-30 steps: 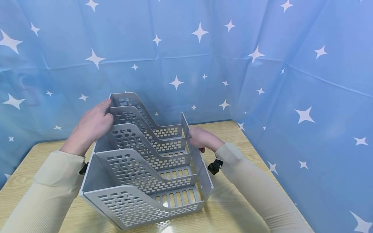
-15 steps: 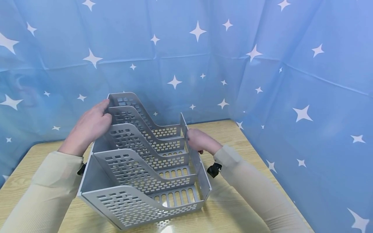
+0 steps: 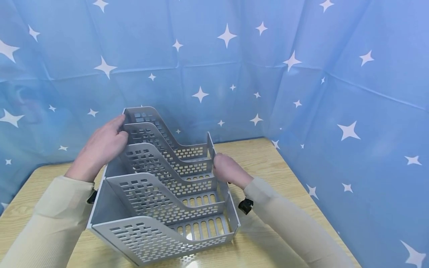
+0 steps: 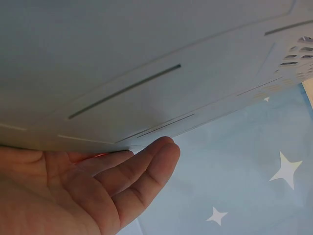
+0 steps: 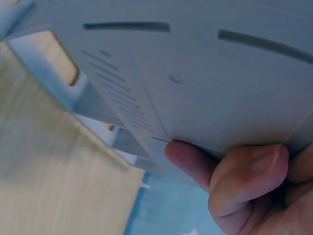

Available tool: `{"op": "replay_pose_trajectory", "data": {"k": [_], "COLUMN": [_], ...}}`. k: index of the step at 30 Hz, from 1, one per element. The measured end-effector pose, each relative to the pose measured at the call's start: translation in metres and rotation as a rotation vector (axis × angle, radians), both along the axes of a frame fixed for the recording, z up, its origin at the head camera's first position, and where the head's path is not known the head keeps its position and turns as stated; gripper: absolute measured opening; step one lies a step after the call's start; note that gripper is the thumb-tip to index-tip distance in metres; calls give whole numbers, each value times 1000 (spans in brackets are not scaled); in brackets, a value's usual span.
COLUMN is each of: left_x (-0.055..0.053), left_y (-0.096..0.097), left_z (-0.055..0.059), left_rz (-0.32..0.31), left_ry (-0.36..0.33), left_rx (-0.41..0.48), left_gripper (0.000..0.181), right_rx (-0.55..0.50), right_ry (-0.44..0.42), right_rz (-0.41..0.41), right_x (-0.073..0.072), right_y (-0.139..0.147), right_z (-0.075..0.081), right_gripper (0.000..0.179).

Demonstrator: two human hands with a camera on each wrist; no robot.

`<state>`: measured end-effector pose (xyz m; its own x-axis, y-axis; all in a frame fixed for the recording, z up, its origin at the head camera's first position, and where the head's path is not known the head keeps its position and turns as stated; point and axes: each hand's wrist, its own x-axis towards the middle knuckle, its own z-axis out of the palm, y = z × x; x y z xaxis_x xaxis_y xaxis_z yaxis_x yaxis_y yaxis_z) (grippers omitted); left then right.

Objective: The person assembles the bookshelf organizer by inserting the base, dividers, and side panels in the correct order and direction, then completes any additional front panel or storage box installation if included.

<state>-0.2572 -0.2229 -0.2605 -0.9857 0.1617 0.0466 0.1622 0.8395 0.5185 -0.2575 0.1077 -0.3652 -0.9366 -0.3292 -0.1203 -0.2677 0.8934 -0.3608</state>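
Observation:
A grey plastic file organizer (image 3: 161, 186) stands on the table, with perforated sloping dividers and a low front panel (image 3: 231, 212) on its right side. My left hand (image 3: 102, 145) holds the tall back panel at its upper edge. In the left wrist view, the fingers (image 4: 151, 171) lie bent against the panel's smooth outer face, with the thumb hidden. At the front panel, my right hand (image 3: 231, 169) grips the upper edge with curled fingers. One finger (image 5: 188, 159) touches the panel in the right wrist view; the right thumb's contact is hard to make out.
The light wood table (image 3: 261, 160) extends behind and to the right of the organizer. A blue curtain (image 3: 201, 56) with white stars closes off the back and right sides. Black camera straps sit at both wrists.
My right hand has shifted slightly left and down, now covering part of the front panel's top edge. That panel sits a little lower and further left. The left hand has hardly moved.

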Motion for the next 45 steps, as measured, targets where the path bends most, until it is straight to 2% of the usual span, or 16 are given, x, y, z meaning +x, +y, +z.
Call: {"op": "replay_pose_trajectory", "data": {"k": [5, 7, 13, 19, 25, 30, 36, 38, 41, 45], "left_x": [3, 3, 4, 7, 8, 8, 8, 8, 7, 4], "left_y": [1, 2, 2, 2, 4, 4, 3, 2, 1, 0], "left_z": [-1, 0, 1, 5, 9, 8, 6, 4, 1, 0], "left_rz": [-9, -10, 2, 1, 2, -1, 8, 8, 10, 14], "left_ry": [-4, 3, 12, 20, 11, 13, 8, 7, -2, -7], "left_rx": [0, -1, -6, -8, -3, -14, -3, 3, 10, 31], "left_gripper": [65, 65, 65, 66, 67, 67, 68, 67, 67, 66], "right_rx": [57, 55, -30, -32, -65, -86, -106, -138, -209, -441], "right_ry": [28, 25, -78, -62, -82, -108, -40, -28, -71, -194], "right_rz": [45, 31, -73, -67, -40, -29, -69, -80, -85, -182], "right_x": [2, 2, 2, 3, 4, 4, 4, 3, 0, -9], "right_y": [2, 2, 1, 2, 5, 6, 6, 7, 14, 31], "right_z": [-18, -22, -35, -46, -50, -54, -62, -65, -67, -65], "right_gripper": [16, 22, 62, 89, 94, 97, 99, 96, 87, 75]}}
